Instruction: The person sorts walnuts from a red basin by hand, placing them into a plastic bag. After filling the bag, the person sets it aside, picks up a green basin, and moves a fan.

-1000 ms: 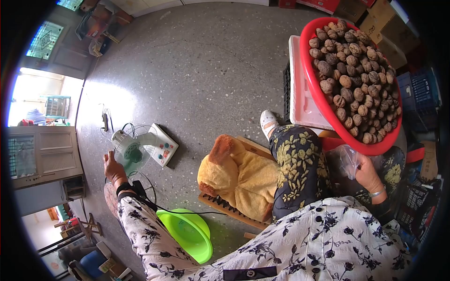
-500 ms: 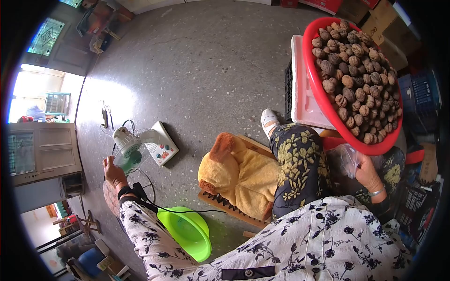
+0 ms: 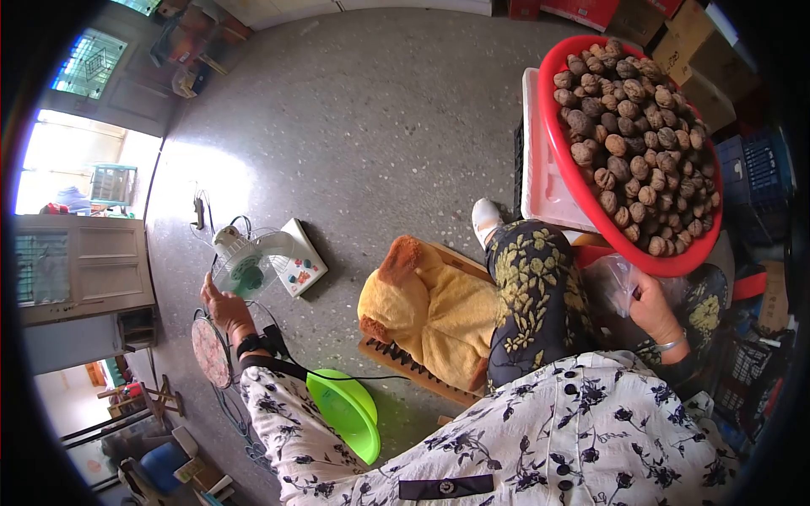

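Note:
My right hand (image 3: pixel 656 314) is closed on the gathered edge of a clear plastic bag (image 3: pixel 614 282), held above my lap. Just above it rises a wide red basin (image 3: pixel 564 152) heaped with walnuts (image 3: pixel 634 143), which overlaps a white foam box (image 3: pixel 540 181). Out to the left, my left hand (image 3: pixel 228 310) has its fingers stretched toward a small electric fan (image 3: pixel 245 268), fingertips right at the edge of its cage. A white panel with coloured flower pictures (image 3: pixel 302 260) adjoins the fan. Nothing shows in the left palm.
A yellow-and-brown plush cloth (image 3: pixel 439 312) covers a wooden seat beside my knee. A lime green basin (image 3: pixel 359 422) lies under my left forearm, with a black cable crossing it. Near my left wrist is a round stool with a patterned top (image 3: pixel 209 350). Cardboard boxes (image 3: pixel 700 55) stand at upper right.
My left hand has shifted right and slightly down along the fan's edge, uncovering more of the round stool. My right hand keeps the plastic bag, moved slightly left. The whole view has shifted a little.

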### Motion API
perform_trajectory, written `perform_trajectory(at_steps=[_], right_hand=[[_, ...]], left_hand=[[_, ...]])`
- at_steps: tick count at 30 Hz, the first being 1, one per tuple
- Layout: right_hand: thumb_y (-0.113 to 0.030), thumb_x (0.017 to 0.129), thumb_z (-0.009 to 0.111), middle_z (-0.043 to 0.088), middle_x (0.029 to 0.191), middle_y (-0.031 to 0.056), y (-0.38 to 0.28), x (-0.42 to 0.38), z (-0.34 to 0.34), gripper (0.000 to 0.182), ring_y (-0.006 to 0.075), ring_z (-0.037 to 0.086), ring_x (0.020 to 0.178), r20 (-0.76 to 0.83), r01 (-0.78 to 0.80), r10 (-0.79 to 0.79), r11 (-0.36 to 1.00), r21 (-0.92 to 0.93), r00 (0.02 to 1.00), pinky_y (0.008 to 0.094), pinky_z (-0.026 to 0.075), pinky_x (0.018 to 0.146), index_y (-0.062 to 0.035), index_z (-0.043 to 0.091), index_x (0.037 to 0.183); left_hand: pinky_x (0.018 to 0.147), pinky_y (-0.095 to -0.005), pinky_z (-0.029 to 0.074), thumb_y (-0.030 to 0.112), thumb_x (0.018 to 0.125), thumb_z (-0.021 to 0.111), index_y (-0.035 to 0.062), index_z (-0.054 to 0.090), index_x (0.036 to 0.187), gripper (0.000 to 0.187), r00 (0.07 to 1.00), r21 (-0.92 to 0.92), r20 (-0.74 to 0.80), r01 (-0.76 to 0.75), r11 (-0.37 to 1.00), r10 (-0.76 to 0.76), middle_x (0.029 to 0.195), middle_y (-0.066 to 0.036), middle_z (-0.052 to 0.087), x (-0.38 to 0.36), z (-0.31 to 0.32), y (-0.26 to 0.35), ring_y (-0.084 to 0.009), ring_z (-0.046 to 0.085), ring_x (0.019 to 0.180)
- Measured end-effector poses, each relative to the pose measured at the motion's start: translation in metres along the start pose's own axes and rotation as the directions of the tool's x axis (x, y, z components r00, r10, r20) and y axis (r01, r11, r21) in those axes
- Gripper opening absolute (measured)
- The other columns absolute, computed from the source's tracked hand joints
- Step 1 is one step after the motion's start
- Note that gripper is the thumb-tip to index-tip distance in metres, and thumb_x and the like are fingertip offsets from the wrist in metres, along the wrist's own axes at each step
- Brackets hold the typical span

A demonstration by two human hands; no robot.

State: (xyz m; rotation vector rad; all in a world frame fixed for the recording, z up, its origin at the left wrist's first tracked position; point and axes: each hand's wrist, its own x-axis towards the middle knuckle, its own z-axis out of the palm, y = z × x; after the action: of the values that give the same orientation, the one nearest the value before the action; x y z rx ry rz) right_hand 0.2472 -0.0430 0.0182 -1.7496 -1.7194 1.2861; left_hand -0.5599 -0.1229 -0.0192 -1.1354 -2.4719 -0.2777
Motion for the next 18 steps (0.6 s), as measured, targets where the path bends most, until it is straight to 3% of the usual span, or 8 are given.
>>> perform_trajectory(at_steps=[4,6,8,9,10,12,16,18], right_hand=[[0.004,0.081,0.066,0.057,0.073,0.0036,-0.017,-0.001,0.001,0.010,0.0113,0.054,0.066,-0.028,-0.018,0.015,0.996,-0.089,0.999,0.0303,0.047,0.063,-0.0014,0.061,0.087],[0.005,0.079,0.063,0.057,0.072,0.0069,-0.001,0.000,0.006,0.011,0.0155,0.057,0.066,-0.088,0.086,-0.096,0.990,-0.110,0.992,0.0313,0.048,0.063,-0.0006,0.060,0.088],[0.005,0.078,0.062,0.059,0.073,0.0109,0.008,-0.002,0.007,0.011,0.0221,0.060,0.068,-0.110,0.080,-0.091,0.992,-0.097,0.990,0.0341,0.049,0.064,-0.0004,0.059,0.087],[0.005,0.078,0.063,0.059,0.074,0.0118,0.010,-0.003,0.006,0.011,0.0240,0.061,0.068,-0.131,0.128,-0.147,0.981,-0.143,0.980,0.0352,0.049,0.064,-0.0007,0.058,0.086],[0.004,0.078,0.064,0.060,0.075,0.0126,0.013,-0.006,0.004,0.011,0.0260,0.061,0.069,-0.157,0.162,-0.194,0.968,-0.193,0.968,0.0363,0.049,0.065,-0.0010,0.057,0.085],[0.002,0.079,0.066,0.061,0.075,0.0133,0.004,-0.013,0.000,0.012,0.0277,0.062,0.070,-0.206,0.241,-0.279,0.951,-0.192,0.938,0.0375,0.049,0.064,-0.0019,0.057,0.084],[-0.002,0.077,0.074,0.058,0.077,0.0121,0.021,-0.017,-0.003,0.020,0.0295,0.059,0.072,-0.248,0.265,-0.287,0.957,-0.122,0.925,0.0397,0.047,0.065,-0.0028,0.054,0.079],[-0.005,0.076,0.078,0.058,0.081,0.0121,0.021,-0.021,-0.004,0.027,0.0313,0.059,0.078,-0.279,0.256,-0.280,0.959,-0.120,0.919,0.0410,0.048,0.067,-0.0030,0.052,0.083]], left_hand=[[0.106,-0.0377,0.046,-0.008,0.082,0.056,0.0085,0.054,0.137,0.058,0.997,-0.254,-0.072,-0.036,0.966,0.018,0.133,-0.015,0.056,-0.025,-0.007,0.053,-0.0315,0.054,0.126],[0.093,-0.0328,0.051,-0.008,0.081,0.056,0.0094,0.059,0.131,0.053,0.995,-0.429,-0.101,-0.061,0.901,0.019,0.127,-0.011,0.061,-0.042,-0.009,0.090,-0.0252,0.062,0.110],[0.076,-0.0293,0.052,-0.008,0.081,0.057,0.0112,0.061,0.130,0.053,0.991,-0.596,0.096,0.129,0.792,-0.089,0.120,-0.008,0.064,-0.068,-0.026,0.142,-0.0168,0.063,0.086],[0.068,-0.0297,0.051,-0.008,0.080,0.057,0.0128,0.061,0.131,0.056,0.997,-0.682,0.074,0.065,0.729,-0.020,0.116,-0.006,0.066,-0.081,-0.019,0.156,-0.0120,0.057,0.070],[0.065,-0.0275,0.051,-0.007,0.083,0.057,0.0123,0.060,0.132,0.052,0.975,-0.746,0.218,0.199,0.636,-0.051,0.116,-0.006,0.065,-0.096,-0.027,0.178,-0.0099,0.056,0.070],[0.065,-0.0241,0.052,-0.005,0.088,0.057,0.0124,0.059,0.133,0.048,0.948,-0.854,0.319,0.280,0.439,0.016,0.115,-0.006,0.065,-0.124,-0.073,0.239,-0.0077,0.056,0.071],[0.065,-0.0195,0.052,-0.004,0.096,0.057,0.0087,0.057,0.134,0.040,0.936,-0.957,0.281,0.258,0.133,0.211,0.111,-0.004,0.064,-0.167,-0.098,0.306,-0.0050,0.057,0.082],[0.063,-0.0188,0.052,-0.001,0.098,0.058,0.0072,0.058,0.132,0.035,0.897,-0.933,0.351,0.359,0.019,0.270,0.108,-0.004,0.065,-0.184,-0.137,0.347,-0.0046,0.059,0.082]])
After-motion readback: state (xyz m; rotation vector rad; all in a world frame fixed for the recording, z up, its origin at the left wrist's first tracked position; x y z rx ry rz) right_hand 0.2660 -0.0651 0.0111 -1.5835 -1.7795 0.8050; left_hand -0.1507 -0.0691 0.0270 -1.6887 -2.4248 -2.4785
